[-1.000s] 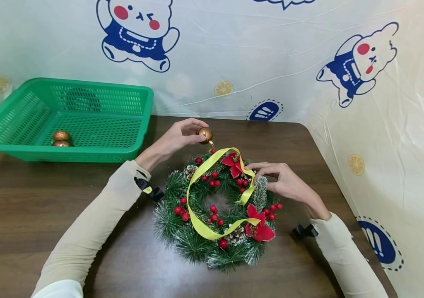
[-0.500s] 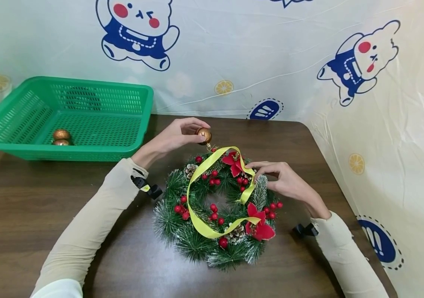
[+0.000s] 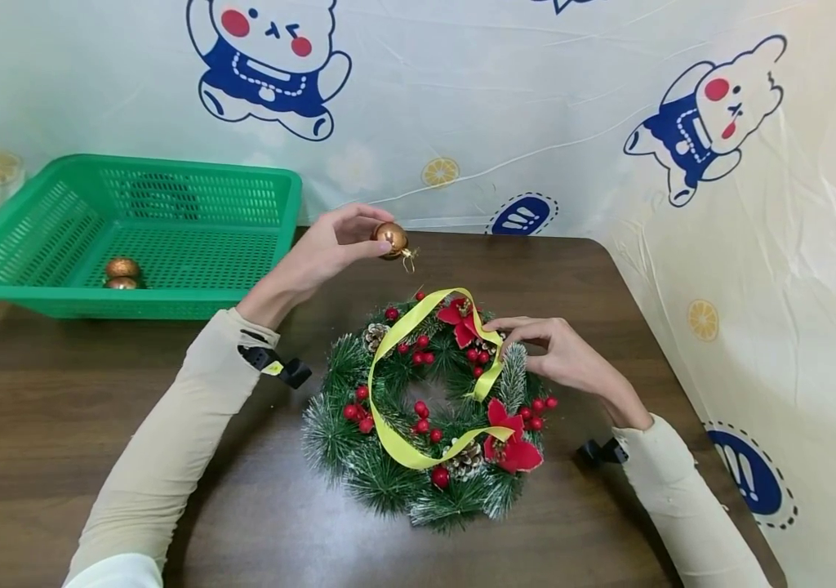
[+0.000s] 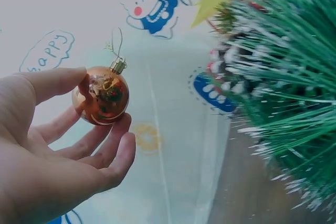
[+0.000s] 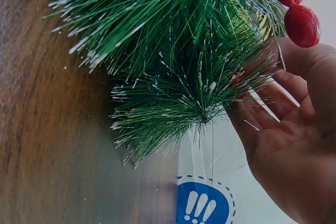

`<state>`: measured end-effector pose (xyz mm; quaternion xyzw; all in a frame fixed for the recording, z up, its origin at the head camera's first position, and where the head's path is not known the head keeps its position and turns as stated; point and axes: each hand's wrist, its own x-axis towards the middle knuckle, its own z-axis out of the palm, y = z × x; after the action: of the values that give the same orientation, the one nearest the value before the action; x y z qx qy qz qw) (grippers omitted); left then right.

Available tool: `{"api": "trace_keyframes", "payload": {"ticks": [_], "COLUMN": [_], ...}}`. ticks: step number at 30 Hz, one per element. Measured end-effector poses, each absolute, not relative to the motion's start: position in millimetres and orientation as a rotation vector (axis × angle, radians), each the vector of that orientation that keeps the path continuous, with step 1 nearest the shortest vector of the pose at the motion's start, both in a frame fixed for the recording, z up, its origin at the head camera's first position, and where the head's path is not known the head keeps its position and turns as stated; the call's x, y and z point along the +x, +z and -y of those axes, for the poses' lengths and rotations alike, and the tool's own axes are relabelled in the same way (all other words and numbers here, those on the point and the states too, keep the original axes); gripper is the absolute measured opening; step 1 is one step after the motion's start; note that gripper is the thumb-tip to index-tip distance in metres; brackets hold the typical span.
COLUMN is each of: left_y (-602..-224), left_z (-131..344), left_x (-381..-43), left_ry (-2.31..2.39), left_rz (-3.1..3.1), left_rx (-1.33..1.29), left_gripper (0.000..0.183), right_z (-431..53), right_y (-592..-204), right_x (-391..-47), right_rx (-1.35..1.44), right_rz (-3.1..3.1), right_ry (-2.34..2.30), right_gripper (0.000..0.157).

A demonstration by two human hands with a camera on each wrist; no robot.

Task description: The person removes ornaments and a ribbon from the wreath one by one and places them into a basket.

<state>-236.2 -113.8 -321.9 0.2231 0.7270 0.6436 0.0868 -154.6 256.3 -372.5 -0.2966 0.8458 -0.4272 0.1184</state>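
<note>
My left hand (image 3: 322,249) pinches a shiny copper-coloured Christmas bauble (image 3: 392,240) between thumb and fingers, above the table behind the wreath. A gold cap with a thin hanging loop (image 4: 118,65) tops the bauble in the left wrist view. The green Christmas wreath (image 3: 381,482) lies flat, dressed with red berries, pine cones, and red flowers (image 3: 512,441). A yellow ribbon (image 3: 381,408) curves loosely over it. My right hand (image 3: 561,355) grips the wreath's right side, bent fingers at the ribbon and a frosted sprig. Needles (image 5: 199,77) hide its fingertips in the right wrist view.
A green plastic basket (image 3: 286,237) stands at the back left, with copper-coloured baubles (image 3: 122,268) inside. Brown wooden table (image 3: 256,523) surrounds the wreath. A printed cloth (image 3: 403,98) hangs behind the table and along its right side.
My left hand has lifted the bauble away from the wreath's back edge, moving back and slightly left. Its loop now hangs free. The right hand and wreath stay put.
</note>
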Motion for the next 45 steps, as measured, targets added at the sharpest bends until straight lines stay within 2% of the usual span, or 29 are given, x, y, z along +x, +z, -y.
{"api": "trace_keyframes", "payload": {"ticks": [18, 45], "left_y": [-310, -290], "left_z": [140, 207], "left_x": [-229, -190], "left_ry": [1.958, 1.809], "left_rz": [-2.258, -2.551], "left_rx": [0.579, 0.415], "left_gripper": [0.039, 0.044], "right_z": [-257, -256], "right_y": [-373, -373], "right_x": [-156, -155], "right_rx": [-0.864, -0.854], "right_rz": [-2.457, -2.474], "right_ry": [-1.273, -1.256], "right_gripper": [0.04, 0.038]}}
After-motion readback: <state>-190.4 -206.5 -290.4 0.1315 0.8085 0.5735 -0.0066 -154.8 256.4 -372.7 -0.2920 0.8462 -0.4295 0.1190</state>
